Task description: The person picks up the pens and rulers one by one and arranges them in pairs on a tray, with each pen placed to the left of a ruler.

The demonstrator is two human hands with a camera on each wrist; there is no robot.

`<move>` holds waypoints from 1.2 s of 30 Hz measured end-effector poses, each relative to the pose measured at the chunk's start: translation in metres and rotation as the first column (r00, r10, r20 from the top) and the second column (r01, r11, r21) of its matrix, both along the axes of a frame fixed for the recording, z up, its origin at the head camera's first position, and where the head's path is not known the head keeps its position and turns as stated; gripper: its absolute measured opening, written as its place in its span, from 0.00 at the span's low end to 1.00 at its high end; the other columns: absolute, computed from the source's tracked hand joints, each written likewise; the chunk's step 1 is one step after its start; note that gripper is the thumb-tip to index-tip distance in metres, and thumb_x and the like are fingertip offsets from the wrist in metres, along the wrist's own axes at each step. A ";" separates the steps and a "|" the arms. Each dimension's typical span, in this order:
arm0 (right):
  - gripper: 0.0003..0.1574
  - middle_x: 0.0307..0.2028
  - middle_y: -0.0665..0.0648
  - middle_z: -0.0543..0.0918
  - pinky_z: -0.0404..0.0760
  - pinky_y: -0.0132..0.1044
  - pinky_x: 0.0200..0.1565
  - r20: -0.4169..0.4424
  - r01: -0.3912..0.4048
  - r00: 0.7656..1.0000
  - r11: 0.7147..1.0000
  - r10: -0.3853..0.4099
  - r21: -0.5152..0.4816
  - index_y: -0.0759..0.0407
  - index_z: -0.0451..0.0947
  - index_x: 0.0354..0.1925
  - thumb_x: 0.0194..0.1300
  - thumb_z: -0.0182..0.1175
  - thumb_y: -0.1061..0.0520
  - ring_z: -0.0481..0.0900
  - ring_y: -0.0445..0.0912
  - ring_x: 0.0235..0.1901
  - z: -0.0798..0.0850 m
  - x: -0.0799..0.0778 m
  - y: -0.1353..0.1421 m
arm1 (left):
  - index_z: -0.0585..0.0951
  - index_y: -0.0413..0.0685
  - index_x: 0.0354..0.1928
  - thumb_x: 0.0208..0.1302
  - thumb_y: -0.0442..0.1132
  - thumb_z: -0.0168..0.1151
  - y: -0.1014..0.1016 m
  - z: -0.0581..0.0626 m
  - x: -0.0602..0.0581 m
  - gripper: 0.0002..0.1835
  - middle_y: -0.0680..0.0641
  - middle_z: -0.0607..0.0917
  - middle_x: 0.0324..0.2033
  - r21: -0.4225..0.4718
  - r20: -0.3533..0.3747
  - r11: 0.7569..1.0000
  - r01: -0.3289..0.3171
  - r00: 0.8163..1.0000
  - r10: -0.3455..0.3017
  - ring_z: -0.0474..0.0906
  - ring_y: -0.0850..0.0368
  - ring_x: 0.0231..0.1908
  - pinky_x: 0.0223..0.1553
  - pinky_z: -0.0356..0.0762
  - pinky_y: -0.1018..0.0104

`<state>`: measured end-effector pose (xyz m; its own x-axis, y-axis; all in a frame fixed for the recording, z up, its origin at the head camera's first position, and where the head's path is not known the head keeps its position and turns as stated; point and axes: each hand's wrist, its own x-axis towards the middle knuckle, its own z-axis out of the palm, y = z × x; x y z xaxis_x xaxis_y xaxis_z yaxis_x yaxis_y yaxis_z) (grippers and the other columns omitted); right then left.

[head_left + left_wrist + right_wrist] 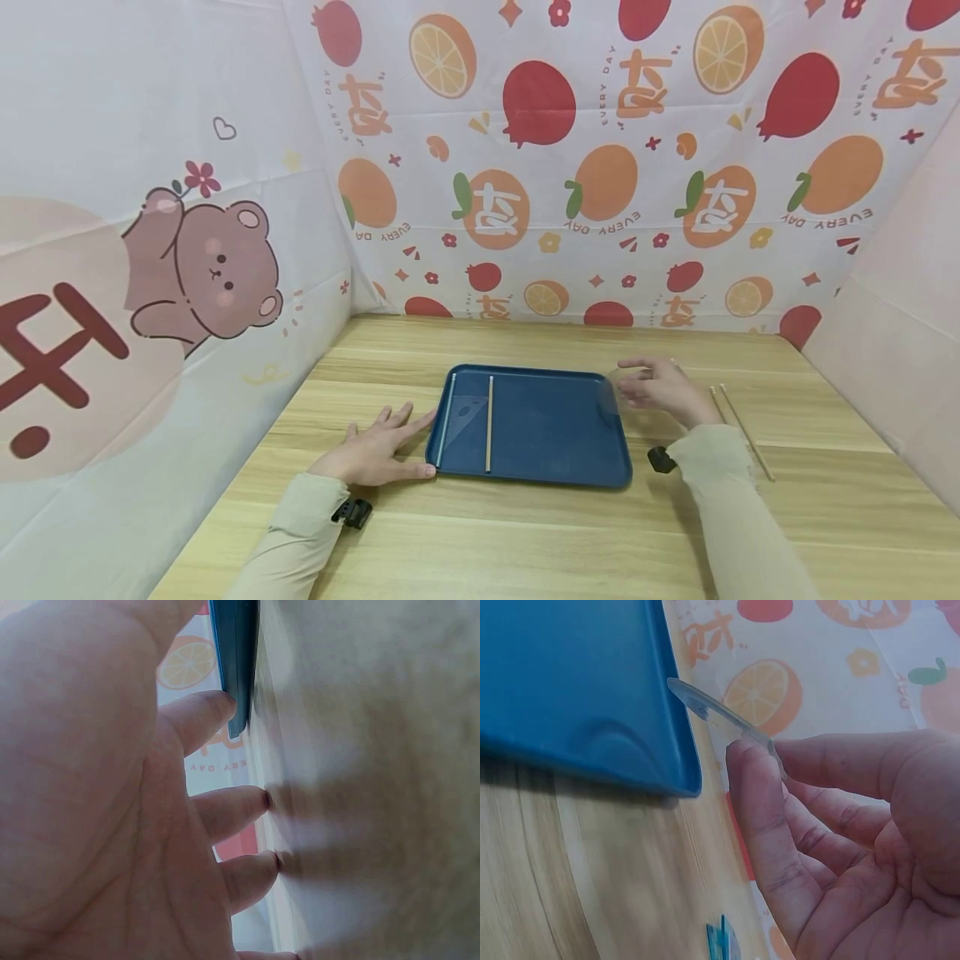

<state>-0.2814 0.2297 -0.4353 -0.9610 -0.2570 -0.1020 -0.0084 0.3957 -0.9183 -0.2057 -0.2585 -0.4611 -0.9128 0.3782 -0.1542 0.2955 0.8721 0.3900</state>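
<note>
A blue tray [555, 429] lies on the table. Its left part holds a pale blue-green pencil [446, 421], a clear set square [467, 414] and a wood-coloured pencil [490, 425]. Fingers spread, my left hand [375, 446] rests at the tray's left rim, with thumb and index finger touching it. Over the right rim, my right hand [660, 392] pinches a thin, clear plastic piece [720, 712] with a rounded edge, like a protractor, between thumb and index finger. The piece overlaps the tray's edge in the right wrist view, tilted above it.
Two thin pencils [746, 429] lie on the wooden table [525, 542] to the right of my right hand. A fruit-print cloth [600, 275] hangs behind the table, and a bear-print cloth [225, 267] along the left side.
</note>
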 end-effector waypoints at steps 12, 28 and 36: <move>0.33 0.57 0.73 0.86 0.91 0.37 0.46 0.011 -0.027 1.000 1.000 0.027 -0.008 0.73 0.64 0.76 0.80 0.58 0.64 0.89 0.42 0.43 -0.001 -0.006 -0.019 | 0.59 0.70 0.86 0.64 0.74 0.68 0.000 0.001 0.000 0.53 0.33 0.53 0.85 0.002 0.005 1.000 -0.002 1.000 0.002 0.45 0.20 0.82 0.66 0.36 0.06; 0.32 0.49 0.67 0.87 0.90 0.35 0.41 0.015 -0.056 0.998 0.998 0.056 -0.017 0.72 0.65 0.75 0.79 0.60 0.65 0.89 0.42 0.39 -0.004 -0.007 -0.053 | 0.59 0.69 0.86 0.64 0.73 0.68 0.001 0.003 0.002 0.52 0.33 0.52 0.85 0.013 0.012 1.000 -0.004 1.000 0.004 0.43 0.20 0.82 0.67 0.35 0.06; 0.32 0.46 0.65 0.87 0.90 0.36 0.41 0.024 -0.064 0.998 0.998 0.064 -0.009 0.72 0.66 0.75 0.79 0.60 0.65 0.88 0.43 0.39 -0.002 -0.005 -0.069 | 0.59 0.69 0.86 0.64 0.73 0.68 0.000 0.002 0.002 0.52 0.33 0.52 0.85 0.014 0.007 1.000 -0.001 1.000 0.001 0.43 0.20 0.82 0.67 0.35 0.06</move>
